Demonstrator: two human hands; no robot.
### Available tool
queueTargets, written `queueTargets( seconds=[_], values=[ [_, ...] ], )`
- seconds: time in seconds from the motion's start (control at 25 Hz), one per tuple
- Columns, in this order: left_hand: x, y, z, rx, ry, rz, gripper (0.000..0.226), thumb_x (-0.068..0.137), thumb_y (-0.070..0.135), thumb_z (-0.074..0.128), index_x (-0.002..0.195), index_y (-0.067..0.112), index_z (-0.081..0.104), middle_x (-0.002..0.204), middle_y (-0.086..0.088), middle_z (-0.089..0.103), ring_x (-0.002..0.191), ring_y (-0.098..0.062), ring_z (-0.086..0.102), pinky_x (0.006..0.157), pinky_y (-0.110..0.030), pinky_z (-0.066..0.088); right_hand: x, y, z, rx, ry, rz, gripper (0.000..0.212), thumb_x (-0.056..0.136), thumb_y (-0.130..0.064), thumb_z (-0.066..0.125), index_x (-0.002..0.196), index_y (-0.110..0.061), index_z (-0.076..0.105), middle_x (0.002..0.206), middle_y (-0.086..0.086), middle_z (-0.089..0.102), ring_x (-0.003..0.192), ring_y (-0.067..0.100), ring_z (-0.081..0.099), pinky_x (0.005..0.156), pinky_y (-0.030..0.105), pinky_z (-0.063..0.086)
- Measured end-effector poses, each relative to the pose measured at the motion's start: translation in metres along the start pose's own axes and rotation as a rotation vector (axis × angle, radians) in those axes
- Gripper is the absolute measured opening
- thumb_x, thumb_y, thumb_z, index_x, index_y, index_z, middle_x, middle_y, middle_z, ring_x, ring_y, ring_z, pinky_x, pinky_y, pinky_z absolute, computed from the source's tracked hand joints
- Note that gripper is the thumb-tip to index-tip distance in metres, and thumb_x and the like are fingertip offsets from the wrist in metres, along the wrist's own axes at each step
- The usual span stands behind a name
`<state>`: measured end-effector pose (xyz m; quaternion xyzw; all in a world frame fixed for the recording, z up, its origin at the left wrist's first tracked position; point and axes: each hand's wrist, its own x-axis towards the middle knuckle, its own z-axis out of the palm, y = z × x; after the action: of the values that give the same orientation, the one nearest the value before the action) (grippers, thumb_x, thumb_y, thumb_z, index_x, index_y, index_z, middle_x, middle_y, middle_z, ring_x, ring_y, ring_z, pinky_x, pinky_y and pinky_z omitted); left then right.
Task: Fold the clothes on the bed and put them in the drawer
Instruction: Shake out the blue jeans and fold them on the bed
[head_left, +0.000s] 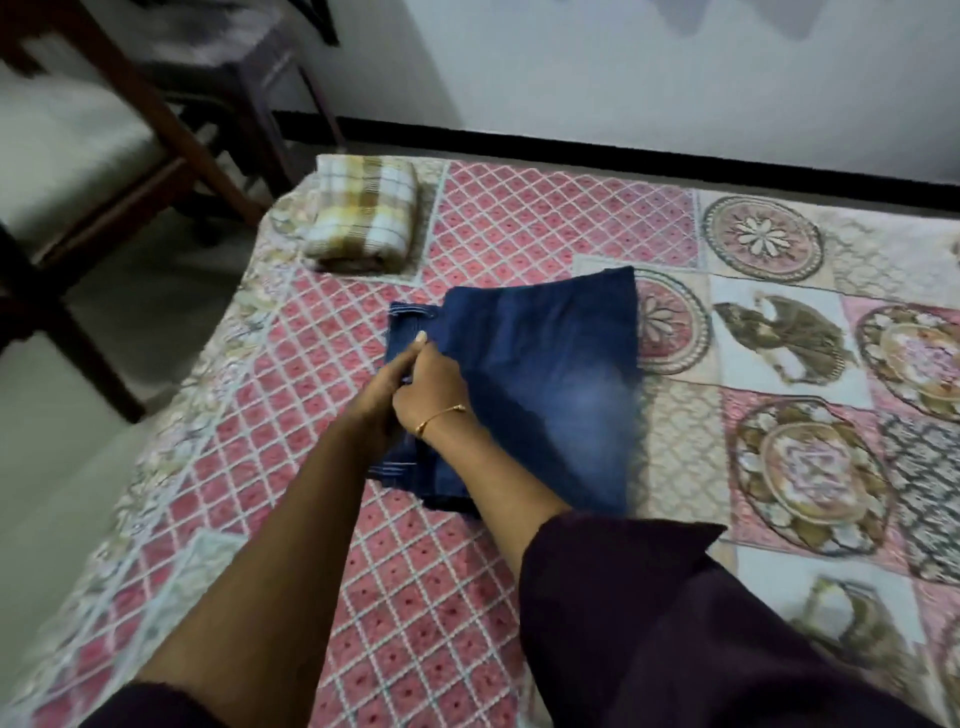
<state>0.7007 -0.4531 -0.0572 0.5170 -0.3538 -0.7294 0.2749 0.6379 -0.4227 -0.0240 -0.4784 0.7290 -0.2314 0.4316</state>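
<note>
At about ten o'clock from your hands, near the bed's (519, 218) far left corner, a checked yellow-and-white cloth (361, 218) sits already folded. Off the bed at nine o'clock stands a dark wooden chair (156, 119).

Your left hand (387, 387) reaches across to the waistband edge of the blue jeans (545, 374), thumb raised, its grip seeming to curl onto the denim (the fingers are hidden under the other hand, so I cannot tell for certain). Your right hand (428, 382) lies just beside it, touching it, fingers bent down onto the same edge; whether that grip pinches the cloth or only presses it is not clear either. A thin gold bangle (441, 415) circles that wrist.

The jeans lie folded into a squarish bundle in the middle of the bed, stretching toward two o'clock from your hands.

I judge you are finishing the fold, or gathering the bundle to lift. Next, keep both layers together as you raise it, or it may slip open. No drawer shows here, so you will need to turn to find it.
</note>
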Motion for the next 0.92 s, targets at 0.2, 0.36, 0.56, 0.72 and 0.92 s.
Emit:
queueTargets(
  seconds=[0.2,0.36,0.56,0.72,0.92],
  values=[
    [0.001,-0.012,-0.030,0.101,0.013,-0.092,0.046,0.098,0.045,0.036,0.082,0.013,0.063,0.076,-0.008,0.070,0.062,-0.015,0.065,0.056,-0.020,0.049,0.014,0.022,0.030,0.001,0.406,-0.113,0.021,0.084,-0.004,0.049,0.099,-0.001,0.064,0.106,0.022,0.058,0.101,0.038,0.053,0.079,0.038,0.037],
    [0.019,-0.025,0.000,0.718,0.222,0.049,0.035,0.092,0.037,0.056,0.069,0.010,0.056,0.087,-0.026,0.061,0.078,-0.030,0.058,0.061,-0.031,0.037,0.026,0.057,0.012,-0.181,0.494,-0.075,0.029,0.089,-0.007,0.049,0.116,-0.005,0.062,0.121,0.016,0.052,0.113,0.035,0.044,0.091,0.040,0.035],
    [0.012,-0.016,0.004,0.216,0.297,0.284,0.028,0.097,0.020,0.050,0.070,0.018,0.055,0.070,0.002,0.060,0.063,-0.008,0.057,0.064,-0.024,0.047,0.034,0.059,0.000,-0.353,0.708,-0.310,0.032,0.084,-0.020,0.045,0.101,-0.013,0.071,0.107,0.007,0.066,0.103,0.032,0.061,0.082,0.051,0.045],
    [0.031,-0.026,-0.046,0.488,0.433,0.239,0.031,0.099,0.024,0.043,0.073,0.010,0.053,0.087,-0.016,0.062,0.085,-0.027,0.059,0.071,-0.035,0.042,0.039,0.075,0.005,-0.614,0.364,-0.101,0.048,0.096,-0.046,0.034,0.141,-0.030,0.039,0.155,0.001,0.024,0.144,0.030,0.013,0.103,0.070,0.006],
    [0.052,-0.043,-0.064,0.867,0.615,0.126,0.046,0.091,0.042,0.054,0.087,-0.004,0.059,0.095,-0.026,0.062,0.092,-0.040,0.058,0.080,-0.044,0.043,0.052,0.100,0.017,-0.813,0.061,-0.054,0.058,0.097,-0.054,0.018,0.148,-0.037,-0.003,0.156,-0.006,-0.021,0.142,0.025,-0.023,0.105,0.065,-0.011]
  ],
)
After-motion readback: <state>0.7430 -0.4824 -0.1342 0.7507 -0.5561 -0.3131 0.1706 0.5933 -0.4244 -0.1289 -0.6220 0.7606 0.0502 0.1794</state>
